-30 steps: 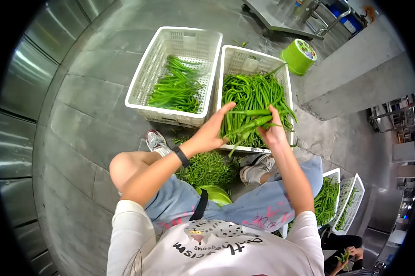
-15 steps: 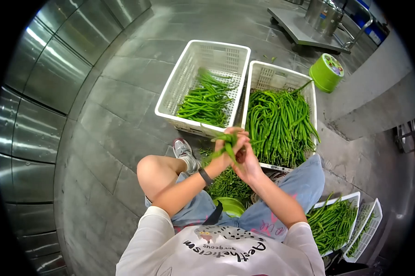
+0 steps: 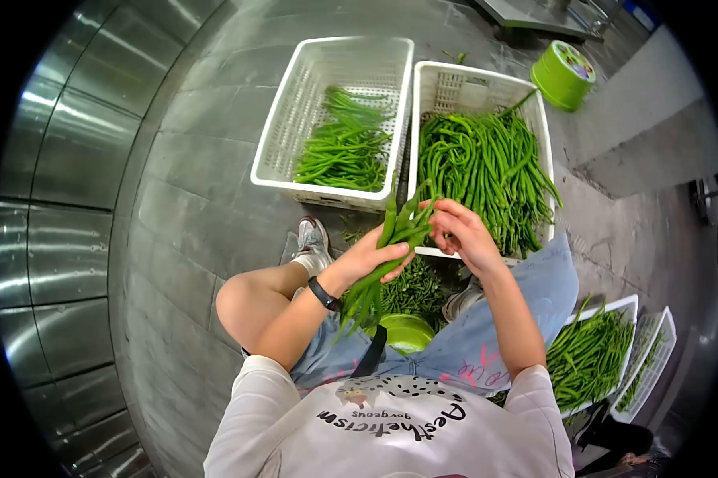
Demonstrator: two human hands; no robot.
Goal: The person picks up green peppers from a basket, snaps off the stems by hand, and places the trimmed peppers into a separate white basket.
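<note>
A bunch of long green chili peppers [image 3: 391, 247] lies in my left hand [image 3: 381, 253], with the thumb pressed across it. One end of the bunch points up and away; the other hangs over my wrist toward my lap. My right hand [image 3: 466, 233] is at the upper end of the bunch, fingers curled in close to the pepper tips. What its fingertips pinch is too small to make out. Below both hands, a heap of green trimmings or small peppers [image 3: 413, 291] lies between my legs, behind a light green round tub or stool [image 3: 406, 333].
Ahead, a white crate [image 3: 273, 151] holds some green peppers, and beside it a second white crate [image 3: 543, 131] is much fuller. A green bucket [image 3: 564, 78] stands by a pillar [image 3: 637, 135]. More peppers [image 3: 594, 350] fill a basket at lower right. Metal panels [image 3: 64, 255] line the left.
My hands have come apart from being close together. The left now shows a larger bunch lying lengthwise, while the right has shifted to its far end. The view has tilted downward slightly.
</note>
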